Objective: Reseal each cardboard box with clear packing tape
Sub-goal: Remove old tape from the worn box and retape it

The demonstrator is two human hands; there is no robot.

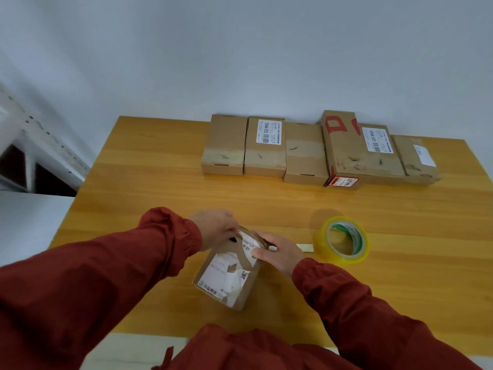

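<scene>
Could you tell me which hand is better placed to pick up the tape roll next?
Probably the right. The right hand grips the small box on the side nearest the tape roll, which lies on the table to its right; the left hand would have to cross over the box.

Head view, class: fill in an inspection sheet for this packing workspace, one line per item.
Surface: wooden table.
Job's things: small box with torn label, near edge; tape roll to its right; row of boxes along far edge.
Clutter: pale strip beside the roll.
Grippers: left hand and right hand both hold the small box.
Cables: nothing seen.
Surroundings: grey wall; white frame at left.
</scene>
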